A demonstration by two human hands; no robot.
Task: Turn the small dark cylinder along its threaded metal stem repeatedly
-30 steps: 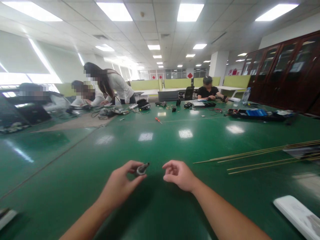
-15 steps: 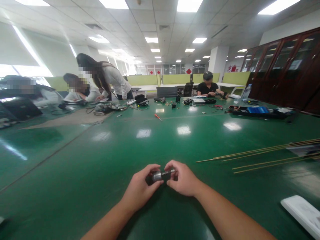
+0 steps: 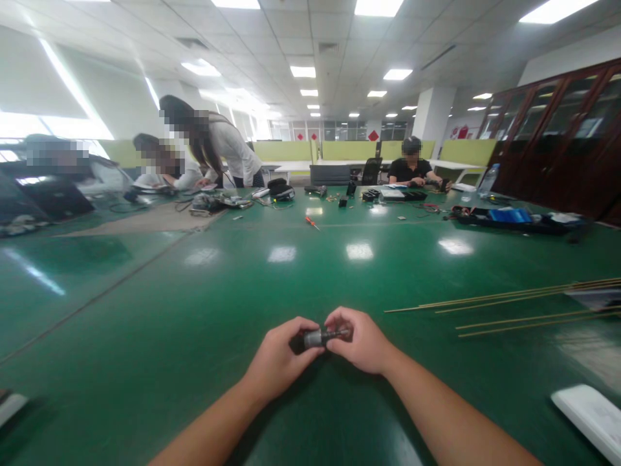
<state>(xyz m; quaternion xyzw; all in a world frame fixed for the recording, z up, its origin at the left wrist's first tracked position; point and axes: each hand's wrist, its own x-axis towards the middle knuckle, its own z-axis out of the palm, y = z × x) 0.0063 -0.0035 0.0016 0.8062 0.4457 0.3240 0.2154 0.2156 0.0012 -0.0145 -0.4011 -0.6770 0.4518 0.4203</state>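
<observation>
Above the green table [image 3: 233,285], close to me, I hold a small cylindrical part [image 3: 314,338] level between both hands. It has a dark end, a wide silver band and a thin dark stem pointing right; its exact kind is unclear. My left hand [image 3: 279,353] wraps thumb and fingers around the wide end and hides much of it. The fingers of my right hand [image 3: 361,342] close around the tip of the stem, with the thumb below. The two hands nearly touch.
Thin rods [image 3: 504,298] lie at right, above a white object [image 3: 589,414]. An orange screwdriver [image 3: 312,222] lies farther off. A black tray [image 3: 514,220] with a blue item and scattered electronics [image 3: 218,202] line the far side, where several people sit or stand.
The view has shifted slightly, so the scene sits a little further right. Both hands keep their hold on the cylindrical part, and the right fingers have changed position slightly around the stem.
</observation>
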